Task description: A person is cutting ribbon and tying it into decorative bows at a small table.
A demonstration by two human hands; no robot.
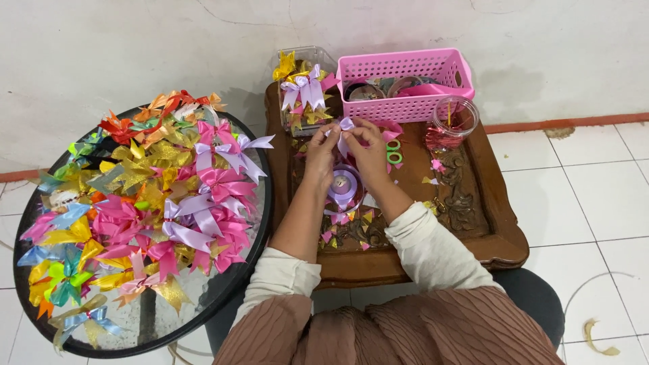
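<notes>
Nearest me, both sleeves rest at the wooden table [500, 243] edge to steady my work. Left hand [321, 152] and right hand [368, 149] meet, pinching a lilac ribbon bow [345, 125] above its spool [343, 184]; finished bows [155, 203] are piled on the left tray.

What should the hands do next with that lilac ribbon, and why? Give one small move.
Probably pinch the centre tight. Both the left hand and right hand hold a half-formed lilac ribbon bow above the ribbon spool; its loops look formed but not visibly tied.
</notes>
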